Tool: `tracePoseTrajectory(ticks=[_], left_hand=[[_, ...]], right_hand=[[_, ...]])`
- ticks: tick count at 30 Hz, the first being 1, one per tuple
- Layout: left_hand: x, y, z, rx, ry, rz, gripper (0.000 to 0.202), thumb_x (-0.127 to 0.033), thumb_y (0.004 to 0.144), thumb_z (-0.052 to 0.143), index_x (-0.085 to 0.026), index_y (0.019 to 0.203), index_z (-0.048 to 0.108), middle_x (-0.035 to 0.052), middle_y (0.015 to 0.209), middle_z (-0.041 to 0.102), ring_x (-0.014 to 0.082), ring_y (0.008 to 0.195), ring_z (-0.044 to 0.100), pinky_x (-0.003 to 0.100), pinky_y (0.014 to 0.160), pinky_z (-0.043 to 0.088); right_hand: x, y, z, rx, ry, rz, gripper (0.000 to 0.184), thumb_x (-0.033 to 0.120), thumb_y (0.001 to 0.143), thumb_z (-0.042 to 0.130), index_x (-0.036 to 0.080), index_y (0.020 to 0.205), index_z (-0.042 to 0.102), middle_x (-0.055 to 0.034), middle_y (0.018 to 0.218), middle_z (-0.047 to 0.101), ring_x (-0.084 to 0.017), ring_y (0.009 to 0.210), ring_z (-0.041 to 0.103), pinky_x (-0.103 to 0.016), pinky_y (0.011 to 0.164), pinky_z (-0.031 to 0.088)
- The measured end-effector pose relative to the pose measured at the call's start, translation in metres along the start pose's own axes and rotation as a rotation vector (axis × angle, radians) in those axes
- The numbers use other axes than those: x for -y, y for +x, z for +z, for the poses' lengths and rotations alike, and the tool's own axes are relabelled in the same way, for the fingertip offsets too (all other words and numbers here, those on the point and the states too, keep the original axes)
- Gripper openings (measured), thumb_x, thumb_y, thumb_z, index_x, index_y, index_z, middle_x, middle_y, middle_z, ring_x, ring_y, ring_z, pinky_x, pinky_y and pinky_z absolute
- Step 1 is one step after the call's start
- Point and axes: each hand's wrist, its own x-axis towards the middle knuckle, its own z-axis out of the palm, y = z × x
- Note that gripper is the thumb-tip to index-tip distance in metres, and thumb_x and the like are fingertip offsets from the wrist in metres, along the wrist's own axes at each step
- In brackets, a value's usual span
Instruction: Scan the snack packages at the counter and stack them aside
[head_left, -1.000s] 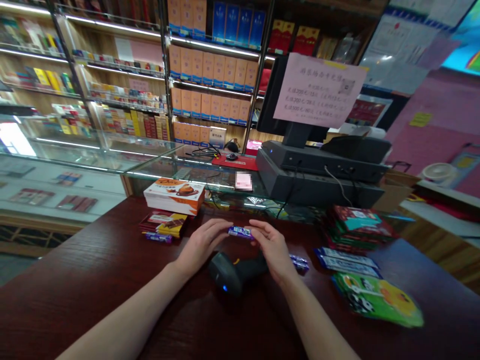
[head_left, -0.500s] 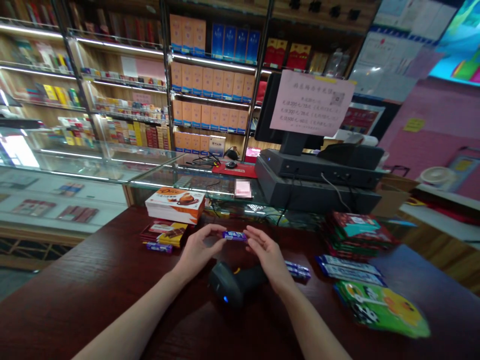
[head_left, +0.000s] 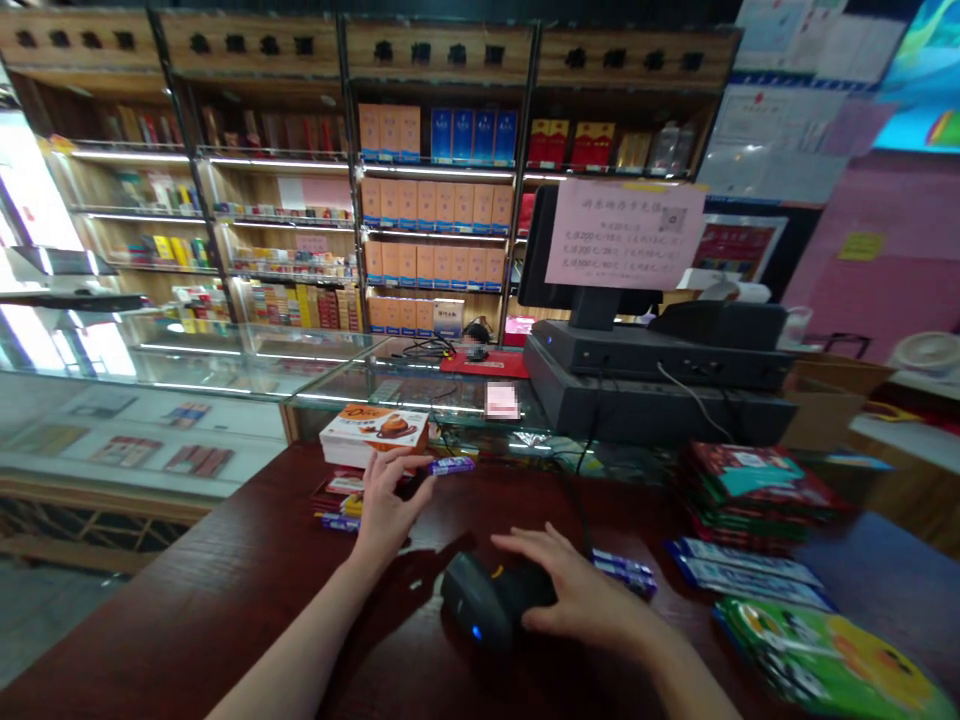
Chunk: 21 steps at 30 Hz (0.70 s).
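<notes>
**Shop counter: purple wrapped bar [head_left: 452, 465] in left hand [head_left: 388, 510], right hand [head_left: 581, 592] on barcode scanner [head_left: 487, 602]**

Left hand: raised off the surface [head_left: 225, 600], partly closed, with the bar pinched at one end by the fingertips and thumb. The bar is held horizontally, clear of the surface, just in front of the orange-and-white boxed cake packs [head_left: 373, 437].

Right hand: lowered, fingers spread and slightly curved, laid over the black scanner's handle. Contact is plain; how firmly it grips cannot be told. The scanner lies on its side on the dark red surface between the hands, its blue light [head_left: 475, 632] lit.

Nearby, left of the left hand: flat chocolate packets [head_left: 343, 485] and smaller purple bars [head_left: 339, 522], partly hidden by the hand. Just beyond the right hand: two purple bars [head_left: 624, 572]. Further right: a stack of red-and-green packets [head_left: 754, 488], blue-and-white strip packs [head_left: 750, 572] and a green cartoon-printed bag [head_left: 825, 655].

Behind: a black till [head_left: 660, 400] bearing a pink paper notice [head_left: 625, 233], then a glass display case [head_left: 210, 362] and shelves of cartons [head_left: 427, 215].
</notes>
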Motion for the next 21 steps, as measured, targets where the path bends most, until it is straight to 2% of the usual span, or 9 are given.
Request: tracePoseTrajectory(ticks=[5, 8, 12, 17, 21], left_hand=[[0.009, 0.001, -0.001, -0.043, 0.018, -0.010, 0.021, -0.040, 0.082, 0.069, -0.029, 0.099, 0.075, 0.0054, 0.109, 0.068, 0.0261, 0.115, 0.059, 0.054, 0.116, 0.031], [0.015, 0.003, -0.002, -0.054, 0.040, -0.031, 0.024, -0.044, 0.082, 0.069, -0.029, 0.099, 0.075, 0.0057, 0.111, 0.068, 0.0272, 0.115, 0.058, 0.055, 0.116, 0.029], [0.019, 0.005, -0.003, -0.049, 0.023, -0.033, 0.028, -0.048, 0.082, 0.068, -0.029, 0.101, 0.075, 0.0060, 0.110, 0.067, 0.0269, 0.112, 0.059, 0.053, 0.111, 0.036], [0.019, 0.004, -0.002, -0.032, 0.024, -0.054, 0.034, -0.054, 0.081, 0.067, -0.027, 0.102, 0.075, 0.0059, 0.105, 0.068, 0.0265, 0.105, 0.060, 0.048, 0.102, 0.045], [0.021, 0.005, -0.001, -0.019, 0.002, -0.049, 0.038, -0.057, 0.082, 0.066, -0.027, 0.102, 0.075, 0.0061, 0.106, 0.067, 0.0258, 0.105, 0.061, 0.047, 0.103, 0.046]], right_hand=[[-0.005, 0.007, 0.011, -0.022, -0.083, -0.074, 0.078, 0.020, 0.067, 0.072, 0.027, 0.142, 0.055, -0.0085, 0.147, 0.056, -0.031, 0.143, 0.042, -0.059, 0.124, 0.002], [-0.006, 0.008, 0.014, -0.059, -0.079, -0.135, 0.071, 0.018, 0.069, 0.068, 0.028, 0.139, 0.057, -0.0064, 0.137, 0.064, -0.027, 0.131, 0.055, -0.058, 0.124, 0.002], [-0.005, 0.008, 0.015, -0.114, -0.089, -0.195, 0.060, 0.017, 0.073, 0.065, 0.029, 0.131, 0.062, -0.0028, 0.122, 0.071, -0.023, 0.117, 0.064, -0.055, 0.124, 0.004], [-0.007, 0.010, 0.018, -0.186, -0.110, -0.261, 0.065, 0.013, 0.074, 0.062, 0.029, 0.136, 0.056, -0.0027, 0.135, 0.066, -0.022, 0.127, 0.058, -0.051, 0.122, 0.018], [-0.008, 0.012, 0.017, -0.297, -0.138, -0.291, 0.063, 0.012, 0.080, 0.061, 0.028, 0.140, 0.053, -0.0045, 0.141, 0.062, -0.022, 0.130, 0.056, -0.044, 0.113, 0.032]])
